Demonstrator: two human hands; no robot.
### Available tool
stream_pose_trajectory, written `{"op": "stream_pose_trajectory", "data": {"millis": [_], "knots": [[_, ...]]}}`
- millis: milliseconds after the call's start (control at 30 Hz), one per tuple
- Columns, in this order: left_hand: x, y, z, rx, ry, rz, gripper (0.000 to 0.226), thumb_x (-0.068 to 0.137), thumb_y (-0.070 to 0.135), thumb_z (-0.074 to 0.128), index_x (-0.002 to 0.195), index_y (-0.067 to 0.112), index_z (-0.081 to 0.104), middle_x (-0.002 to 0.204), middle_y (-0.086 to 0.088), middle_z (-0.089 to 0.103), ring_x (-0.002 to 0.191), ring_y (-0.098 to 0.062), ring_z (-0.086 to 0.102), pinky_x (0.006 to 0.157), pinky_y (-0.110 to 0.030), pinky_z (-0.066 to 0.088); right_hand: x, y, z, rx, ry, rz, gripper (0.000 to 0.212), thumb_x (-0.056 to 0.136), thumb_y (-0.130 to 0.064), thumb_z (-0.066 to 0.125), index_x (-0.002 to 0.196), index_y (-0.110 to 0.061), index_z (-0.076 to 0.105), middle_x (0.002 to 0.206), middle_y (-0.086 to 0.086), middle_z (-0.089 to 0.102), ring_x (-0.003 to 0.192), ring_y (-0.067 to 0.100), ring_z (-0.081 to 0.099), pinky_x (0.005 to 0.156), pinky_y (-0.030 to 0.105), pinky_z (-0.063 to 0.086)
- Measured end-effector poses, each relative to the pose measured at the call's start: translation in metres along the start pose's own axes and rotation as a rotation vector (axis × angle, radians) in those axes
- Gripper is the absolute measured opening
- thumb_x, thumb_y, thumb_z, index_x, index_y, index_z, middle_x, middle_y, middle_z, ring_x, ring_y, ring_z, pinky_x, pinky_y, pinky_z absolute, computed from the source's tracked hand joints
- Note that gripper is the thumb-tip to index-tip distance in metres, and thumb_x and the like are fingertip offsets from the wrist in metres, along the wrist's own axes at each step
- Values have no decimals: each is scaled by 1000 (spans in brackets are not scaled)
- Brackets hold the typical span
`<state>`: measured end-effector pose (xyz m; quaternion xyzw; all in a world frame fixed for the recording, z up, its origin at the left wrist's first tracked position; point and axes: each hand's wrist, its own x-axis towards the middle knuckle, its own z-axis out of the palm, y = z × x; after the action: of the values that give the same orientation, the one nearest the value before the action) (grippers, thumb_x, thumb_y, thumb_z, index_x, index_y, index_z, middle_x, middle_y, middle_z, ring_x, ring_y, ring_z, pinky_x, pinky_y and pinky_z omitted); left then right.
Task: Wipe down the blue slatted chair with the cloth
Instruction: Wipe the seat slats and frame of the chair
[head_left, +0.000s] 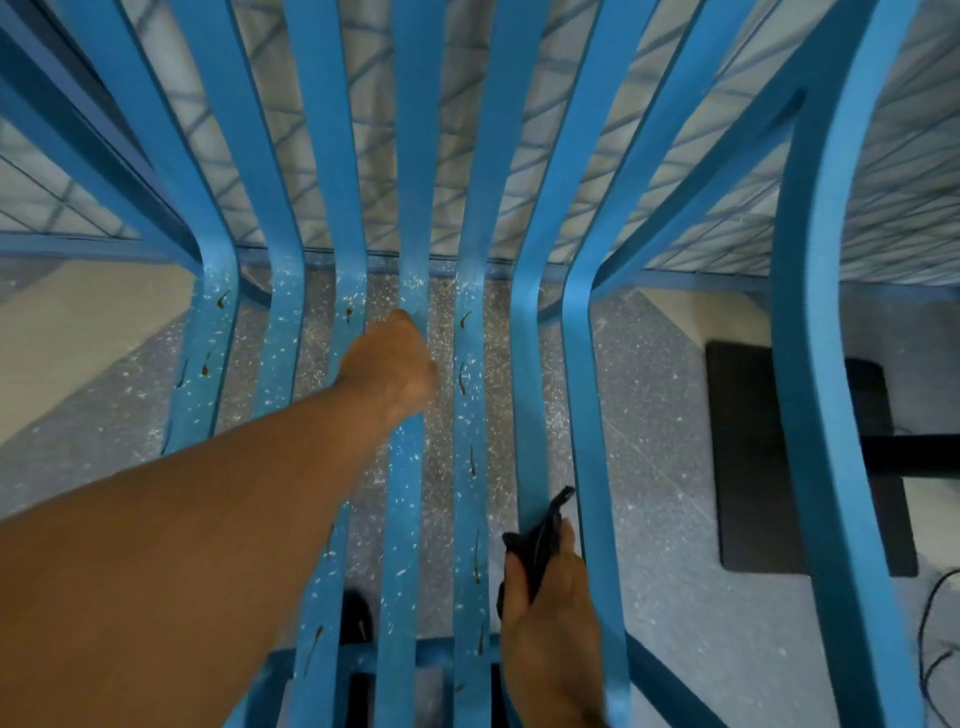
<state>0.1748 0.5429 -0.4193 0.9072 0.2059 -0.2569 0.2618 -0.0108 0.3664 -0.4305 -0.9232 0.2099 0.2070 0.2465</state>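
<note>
7 slats (470, 415) counted across 1 blue chair (810, 364), which fills the view from above. Each slat bends from the seat up into the back, and 1 wider outer frame piece curves on the right. Slat surfaces carry many pale specks and several small brown streaks.

2 hands, both bare:
- 1 left hand (395, 358) is reached forward, fingers curled round the middle slat near the bend.
- 1 right hand (545, 597) sits lower right, fingers and thumb pinching 1 dark cloth (540, 525) against the 6th slat from the left. The cloth is bunched, with 1 corner sticking up between the 6th and 7th slats.

Below the slats lies 1 grey speckled floor (665, 415). On it, right of the chair, are 1 dark rectangular slab (748, 457) and 1 thin black cable (923, 623). 1 dark shoe-like shape (356, 618) shows under the seat, too blurred to name for sure. Behind the chair back stands 1 wire grid (909, 182) over a pale surface.
</note>
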Motion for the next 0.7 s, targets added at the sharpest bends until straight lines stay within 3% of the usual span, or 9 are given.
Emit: {"op": "stream_pose_trajectory", "data": {"millis": [100,200,267,333,400,567,700], "knots": [[-12,-3,-6,-46,-107,-24,74,93,38,63,148,5,26,143,-16,45,120,-33,53,82,-34,46,-12,3,-6,11,-40,20,65,94,-51,49,150,-25,29,129,-1,58,110,22,62,91,38,54],[-41,-9,-8,-62,-180,-39,82,93,47,60,150,2,21,151,-14,36,129,-31,46,97,-34,43,12,-13,-12,72,-103,101,41,96,-52,46,127,-26,42,100,-4,62,84,17,64,74,33,56],[-66,-19,-2,-47,-218,-54,74,95,44,59,148,3,28,144,-15,45,121,-29,53,89,-31,45,34,-24,-10,55,-61,67,40,96,-53,46,121,-21,45,102,4,65,87,26,67,76,42,58],[-91,-32,12,-77,-228,-68,64,95,41,59,142,3,38,119,-11,59,94,-21,60,70,-26,47,49,-36,-9,31,10,10,44,97,-52,46,122,-15,46,106,10,65,93,34,66,79,46,57],[-114,-43,29,-129,-201,-91,58,94,38,60,135,2,42,96,-2,55,73,-11,55,53,-21,40,53,-38,-7,13,54,-35,48,98,-49,47,128,-11,45,112,14,64,97,37,65,79,45,56],[-162,-57,62,-259,-117,-121,54,97,36,56,138,5,39,85,7,46,69,-6,51,47,-18,36,21,-10,-4,-19,71,-137,57,96,-46,49,140,-12,35,119,13,59,100,36,63,78,49,57],[-191,-66,67,-259,-104,-124,48,98,34,53,134,3,42,85,2,54,64,-6,52,41,-13,33,-19,18,-4,24,-4,-107,62,93,-44,58,142,-18,31,118,7,58,100,29,64,82,45,58]]}}
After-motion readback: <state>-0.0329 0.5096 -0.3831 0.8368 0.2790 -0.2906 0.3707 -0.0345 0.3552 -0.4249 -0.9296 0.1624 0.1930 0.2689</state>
